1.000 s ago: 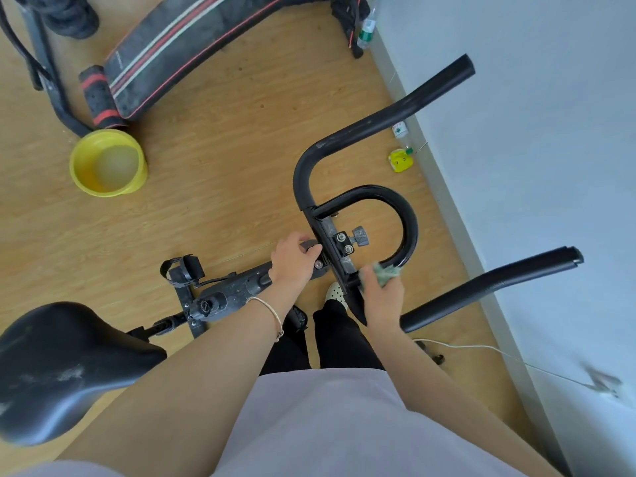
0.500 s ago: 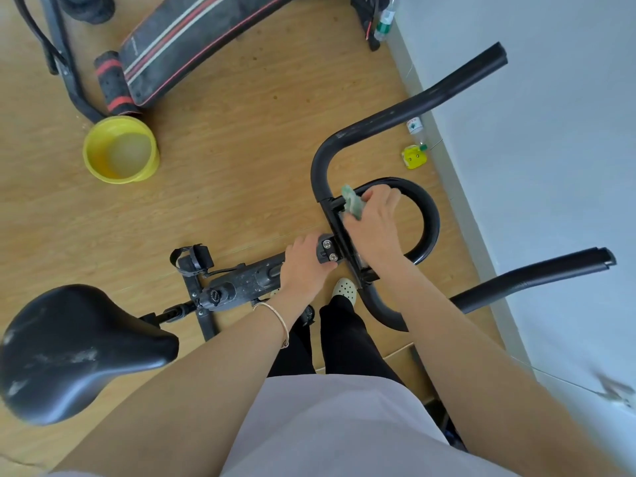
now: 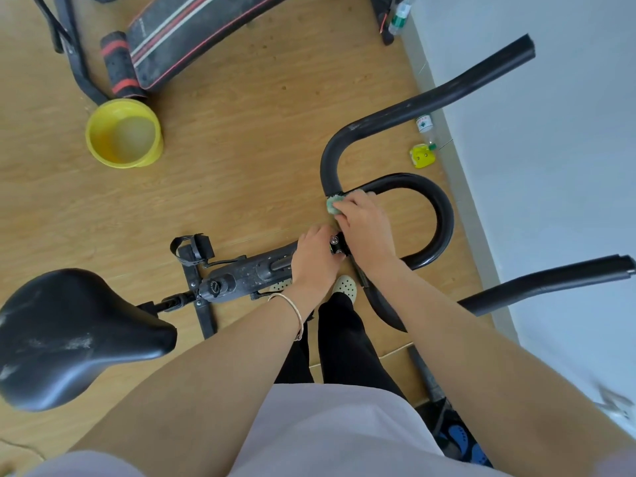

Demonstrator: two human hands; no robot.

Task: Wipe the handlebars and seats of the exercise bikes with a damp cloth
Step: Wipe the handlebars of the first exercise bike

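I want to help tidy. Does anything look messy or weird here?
Yes. The black seat has pale dusty smears, so it looks unwiped. A small bottle and a yellow object lie loose on the floor by the wall.

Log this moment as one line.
step: handlebar wipe | right hand: cloth on handlebar | left hand: grips stem | seat: dusty

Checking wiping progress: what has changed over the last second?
The right hand, gripping the cloth, slid away from the person along the handlebar centre to its far bend. The left hand still grips the stem; seat and yellow bucket unmoved.
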